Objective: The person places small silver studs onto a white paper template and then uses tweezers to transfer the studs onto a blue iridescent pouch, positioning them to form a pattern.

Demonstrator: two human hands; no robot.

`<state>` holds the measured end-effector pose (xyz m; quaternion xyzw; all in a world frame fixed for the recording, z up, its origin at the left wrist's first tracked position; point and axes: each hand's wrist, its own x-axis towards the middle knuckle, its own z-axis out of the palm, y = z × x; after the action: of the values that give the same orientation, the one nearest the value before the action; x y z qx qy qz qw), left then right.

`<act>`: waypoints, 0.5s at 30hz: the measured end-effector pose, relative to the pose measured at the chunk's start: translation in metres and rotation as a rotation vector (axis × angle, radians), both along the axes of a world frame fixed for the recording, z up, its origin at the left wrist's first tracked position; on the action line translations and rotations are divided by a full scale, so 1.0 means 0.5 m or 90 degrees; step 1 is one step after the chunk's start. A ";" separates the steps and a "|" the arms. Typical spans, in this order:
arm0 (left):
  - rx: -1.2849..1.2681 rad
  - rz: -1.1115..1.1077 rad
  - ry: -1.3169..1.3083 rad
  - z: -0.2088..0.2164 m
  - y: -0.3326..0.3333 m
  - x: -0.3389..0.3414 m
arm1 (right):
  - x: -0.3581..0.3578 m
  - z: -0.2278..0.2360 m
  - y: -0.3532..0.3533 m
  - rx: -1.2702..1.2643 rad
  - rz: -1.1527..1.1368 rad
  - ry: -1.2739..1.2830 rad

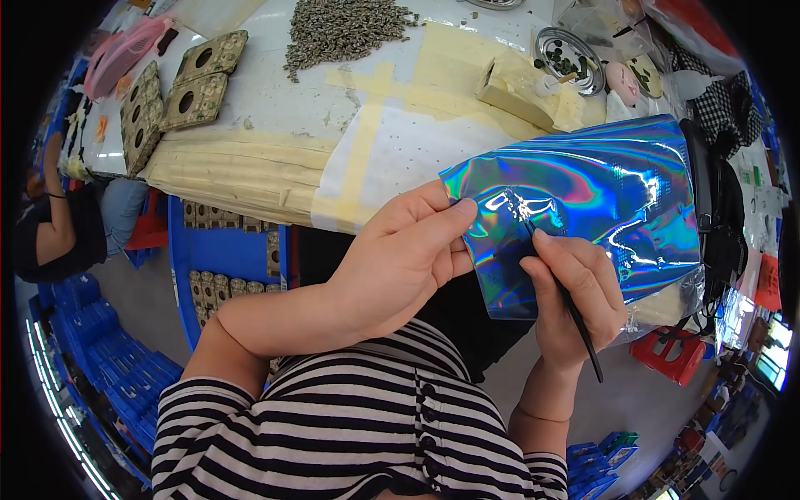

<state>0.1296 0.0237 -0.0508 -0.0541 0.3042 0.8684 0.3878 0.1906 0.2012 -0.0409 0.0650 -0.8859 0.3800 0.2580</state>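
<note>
My left hand pinches the left edge of a shiny blue holographic sheet between thumb and fingers. The sheet is wrinkled and reflects green and purple bands; whether it is a single film or a flat pouch I cannot tell. Closed round a slim black stick-shaped tool, my right hand holds it like a pen. The tool's upper end meets the sheet near a bright white spot, which may be glare or a small item. Its other end points down toward my lap.
Small metal parts are heaped at the table's far side. Camouflage-patterned pieces with round holes lie far left, near a pink basket. A round metal dish holds dark bits beside a yellowish block. Below is a blue tray.
</note>
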 end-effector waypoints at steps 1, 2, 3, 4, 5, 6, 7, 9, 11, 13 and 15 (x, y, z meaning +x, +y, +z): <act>0.001 0.000 0.001 0.000 0.000 0.000 | 0.000 -0.001 0.000 0.001 0.000 0.000; 0.002 0.001 0.001 0.000 0.000 0.000 | 0.000 -0.001 0.001 0.001 0.000 0.000; 0.003 0.002 0.000 0.001 0.000 0.000 | 0.000 -0.001 0.001 0.003 0.001 0.000; 0.004 0.004 0.000 0.002 0.001 0.001 | 0.000 -0.001 0.001 0.005 0.002 0.000; 0.005 0.004 -0.001 0.002 0.001 0.000 | 0.000 -0.001 0.001 0.007 0.003 0.000; 0.009 0.003 0.003 0.002 0.000 0.000 | 0.000 -0.001 0.001 0.007 0.004 0.001; 0.013 0.001 0.007 0.000 -0.001 0.000 | 0.000 -0.002 0.001 0.007 0.004 0.003; 0.013 -0.002 0.007 0.000 -0.001 0.000 | 0.000 -0.002 0.002 0.008 0.006 0.004; 0.006 -0.005 0.001 0.000 -0.001 0.000 | -0.001 -0.002 0.001 0.010 0.006 0.005; 0.009 -0.002 0.002 0.005 0.001 -0.001 | -0.002 -0.002 0.001 0.010 0.007 0.005; 0.019 0.004 0.000 0.007 0.004 -0.001 | -0.002 -0.001 0.002 0.010 0.007 0.005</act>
<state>0.1291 0.0255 -0.0474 -0.0491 0.2911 0.8742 0.3854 0.1896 0.2020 -0.0414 0.0733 -0.8876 0.3738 0.2588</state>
